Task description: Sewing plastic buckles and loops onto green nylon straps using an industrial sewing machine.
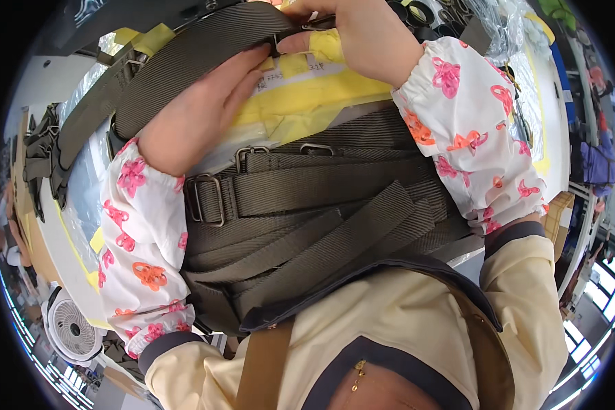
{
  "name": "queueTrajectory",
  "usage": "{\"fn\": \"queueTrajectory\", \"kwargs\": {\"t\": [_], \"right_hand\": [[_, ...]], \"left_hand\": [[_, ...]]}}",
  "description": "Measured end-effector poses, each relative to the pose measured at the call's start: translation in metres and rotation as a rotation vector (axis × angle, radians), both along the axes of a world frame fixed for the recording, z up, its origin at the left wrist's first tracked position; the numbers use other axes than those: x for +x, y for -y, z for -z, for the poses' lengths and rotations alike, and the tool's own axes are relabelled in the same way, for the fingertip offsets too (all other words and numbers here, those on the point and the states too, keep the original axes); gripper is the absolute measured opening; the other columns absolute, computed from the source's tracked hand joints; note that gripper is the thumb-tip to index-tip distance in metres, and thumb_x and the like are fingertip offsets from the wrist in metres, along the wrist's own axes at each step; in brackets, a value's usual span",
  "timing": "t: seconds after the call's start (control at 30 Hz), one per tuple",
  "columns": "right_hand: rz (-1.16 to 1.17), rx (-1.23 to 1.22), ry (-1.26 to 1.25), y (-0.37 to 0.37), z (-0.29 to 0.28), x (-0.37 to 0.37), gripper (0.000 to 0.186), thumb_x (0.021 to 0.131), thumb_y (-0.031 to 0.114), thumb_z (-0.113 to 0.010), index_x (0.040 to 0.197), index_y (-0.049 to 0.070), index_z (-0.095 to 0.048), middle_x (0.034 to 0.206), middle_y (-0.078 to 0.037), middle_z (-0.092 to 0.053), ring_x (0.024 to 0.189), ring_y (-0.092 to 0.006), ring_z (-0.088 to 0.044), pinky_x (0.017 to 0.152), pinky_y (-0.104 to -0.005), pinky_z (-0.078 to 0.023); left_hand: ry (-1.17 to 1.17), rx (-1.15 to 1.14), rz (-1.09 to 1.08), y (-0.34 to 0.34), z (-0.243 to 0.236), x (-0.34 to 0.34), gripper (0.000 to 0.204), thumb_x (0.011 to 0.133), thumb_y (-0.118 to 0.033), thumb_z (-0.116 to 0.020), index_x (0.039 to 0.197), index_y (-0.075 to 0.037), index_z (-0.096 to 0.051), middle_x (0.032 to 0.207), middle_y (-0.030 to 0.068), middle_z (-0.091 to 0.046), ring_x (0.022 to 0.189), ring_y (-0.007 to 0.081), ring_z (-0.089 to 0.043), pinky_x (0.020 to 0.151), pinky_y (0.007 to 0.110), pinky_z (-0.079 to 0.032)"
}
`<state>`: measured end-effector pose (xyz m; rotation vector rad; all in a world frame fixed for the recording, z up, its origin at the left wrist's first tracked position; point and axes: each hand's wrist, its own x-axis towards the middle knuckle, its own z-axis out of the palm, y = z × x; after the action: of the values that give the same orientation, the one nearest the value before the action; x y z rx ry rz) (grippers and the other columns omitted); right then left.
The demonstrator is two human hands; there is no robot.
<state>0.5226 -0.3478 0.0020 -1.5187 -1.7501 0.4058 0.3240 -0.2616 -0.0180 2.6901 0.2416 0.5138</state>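
Now both hands [205, 109] [362, 41] grip olive strap [198, 48] w/ buckle [314, 24].

This looks like a sewing or strap-assembly workshop; the desk [72, 253] is wrapped in clear plastic sheeting and marked with yellow tape [307, 102]; a heap of olive webbing straps [307, 225] with metal slide buckles [205, 199] covers its near edge; more finished straps [41, 150] hang at the far left; a white floor fan [74, 329] stands below; another workstation with a person [598, 160] shows at right.
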Motion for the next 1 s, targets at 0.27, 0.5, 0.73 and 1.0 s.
{"fn": "queueTrajectory", "kwargs": {"t": [0.27, 0.5, 0.73, 1.0], "right_hand": [[-0.172, 0.056, 0.205, -0.007, 0.0, 0.0, 0.024, 0.069, 0.007, -0.062, 0.091, -0.003, -0.058, 0.087, -0.023, -0.056, 0.083, -0.039, -0.054, 0.075, -0.0409, -0.044], [-0.138, 0.063, 0.225, -0.003, -0.001, -0.008, 0.023, 0.073, 0.009, -0.061, 0.091, -0.002, -0.054, 0.093, -0.021, -0.052, 0.081, -0.0387, -0.055, 0.072, -0.0414, -0.045], [-0.024, -0.077, 0.819, -0.004, 0.007, -0.021, 0.036, 0.072, 0.012, -0.068, 0.104, 0.002, -0.054, 0.098, -0.01, -0.057, 0.08, -0.0218, -0.058, 0.068, -0.0316, -0.048], [-0.105, 0.394, 0.428, 0.004, 0.029, -0.018, 0.025, 0.066, 0.0, -0.063, 0.091, -0.001, -0.059, 0.098, -0.012, -0.061, 0.088, -0.0265, -0.06, 0.07, -0.0329, -0.051]], "left_hand": [[-0.093, -0.054, -0.026, -0.008, -0.007, 0.0, 0.023, 0.086, -0.017, -0.053, 0.105, -0.005, -0.058, 0.086, 0.0148, -0.061, 0.075, 0.0286, -0.06, 0.069, 0.034, -0.047], [-0.119, -0.261, -0.1, 0.003, 0.0, -0.005, 0.027, 0.089, -0.014, -0.051, 0.112, -0.001, -0.053, 0.095, 0.0167, -0.06, 0.087, 0.0259, -0.061, 0.077, 0.031, -0.046], [-0.084, -0.185, -0.057, 0.001, 0.002, -0.006, 0.027, 0.089, -0.015, -0.049, 0.115, -0.006, -0.052, 0.092, 0.0174, -0.061, 0.082, 0.0321, -0.059, 0.071, 0.035, -0.047], [-0.172, 0.022, -0.166, 0.009, -0.01, -0.009, 0.021, 0.085, -0.015, -0.047, 0.104, -0.01, -0.053, 0.086, 0.012, -0.06, 0.074, 0.0304, -0.06, 0.061, 0.037, -0.048]]}}
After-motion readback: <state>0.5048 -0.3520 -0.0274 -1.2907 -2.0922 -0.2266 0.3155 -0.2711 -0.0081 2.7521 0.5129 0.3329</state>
